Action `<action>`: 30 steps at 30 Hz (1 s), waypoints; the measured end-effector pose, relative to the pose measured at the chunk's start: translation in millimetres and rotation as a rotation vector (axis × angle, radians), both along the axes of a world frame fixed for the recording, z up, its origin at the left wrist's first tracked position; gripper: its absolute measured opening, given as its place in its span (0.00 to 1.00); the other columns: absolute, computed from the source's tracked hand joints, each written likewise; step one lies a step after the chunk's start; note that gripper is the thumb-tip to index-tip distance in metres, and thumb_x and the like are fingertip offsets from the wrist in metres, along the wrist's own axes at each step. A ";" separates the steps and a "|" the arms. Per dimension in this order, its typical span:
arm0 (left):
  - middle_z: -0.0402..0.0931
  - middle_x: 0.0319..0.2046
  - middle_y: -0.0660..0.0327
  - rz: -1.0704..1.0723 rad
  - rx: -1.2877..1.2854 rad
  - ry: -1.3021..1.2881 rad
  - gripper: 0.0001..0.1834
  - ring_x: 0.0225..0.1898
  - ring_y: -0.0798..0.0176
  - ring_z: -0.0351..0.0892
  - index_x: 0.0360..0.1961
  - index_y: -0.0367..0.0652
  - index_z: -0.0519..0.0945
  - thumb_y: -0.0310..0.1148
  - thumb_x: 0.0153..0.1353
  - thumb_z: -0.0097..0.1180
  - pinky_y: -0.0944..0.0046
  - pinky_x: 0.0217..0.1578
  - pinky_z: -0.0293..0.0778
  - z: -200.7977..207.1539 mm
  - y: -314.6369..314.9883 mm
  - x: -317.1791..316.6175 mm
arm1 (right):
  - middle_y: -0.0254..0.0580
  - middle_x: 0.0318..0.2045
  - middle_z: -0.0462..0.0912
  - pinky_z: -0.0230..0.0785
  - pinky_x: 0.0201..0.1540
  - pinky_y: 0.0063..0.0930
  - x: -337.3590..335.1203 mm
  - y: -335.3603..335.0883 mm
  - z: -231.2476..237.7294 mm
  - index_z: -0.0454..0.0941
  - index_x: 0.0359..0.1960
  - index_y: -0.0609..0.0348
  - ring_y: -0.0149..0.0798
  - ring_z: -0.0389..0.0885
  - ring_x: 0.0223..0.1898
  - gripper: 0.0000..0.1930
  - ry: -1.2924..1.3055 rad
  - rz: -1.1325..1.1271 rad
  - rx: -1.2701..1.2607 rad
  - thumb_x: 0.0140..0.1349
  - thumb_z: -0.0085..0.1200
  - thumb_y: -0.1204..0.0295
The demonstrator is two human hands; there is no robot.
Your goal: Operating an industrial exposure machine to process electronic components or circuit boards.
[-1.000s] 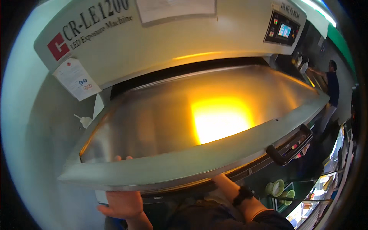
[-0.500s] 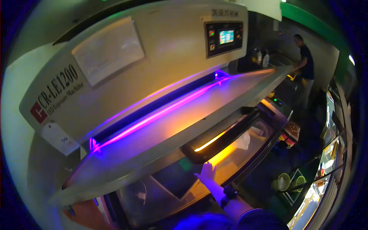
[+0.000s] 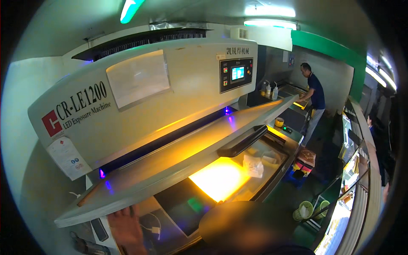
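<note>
Grey metal lid of the exposure machine is seen raised over the lit glass bed. Left hand is held at the lid's front edge, grip open, fingers spread; contact cannot be told. Right hand is not seen. Judged step: lid propped up. A next move calls for support along that edge. Counted: one lid, one black handle, one white bag on the bed.
</note>
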State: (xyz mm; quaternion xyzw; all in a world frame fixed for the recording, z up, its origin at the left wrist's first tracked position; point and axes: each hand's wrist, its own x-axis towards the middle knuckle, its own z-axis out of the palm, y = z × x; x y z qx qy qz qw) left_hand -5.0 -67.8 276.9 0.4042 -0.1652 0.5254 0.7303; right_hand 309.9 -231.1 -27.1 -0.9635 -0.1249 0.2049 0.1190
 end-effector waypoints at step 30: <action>0.70 0.23 0.65 -0.783 0.327 1.291 0.17 0.23 0.67 0.67 0.29 0.45 0.76 0.43 0.69 0.43 0.64 0.24 0.63 -230.5 -179.9 -58.4 | 0.58 0.43 0.81 0.71 0.46 0.39 -387.3 -367.3 40.6 0.78 0.54 0.53 0.49 0.80 0.41 0.21 0.095 -0.499 0.691 0.63 0.57 0.56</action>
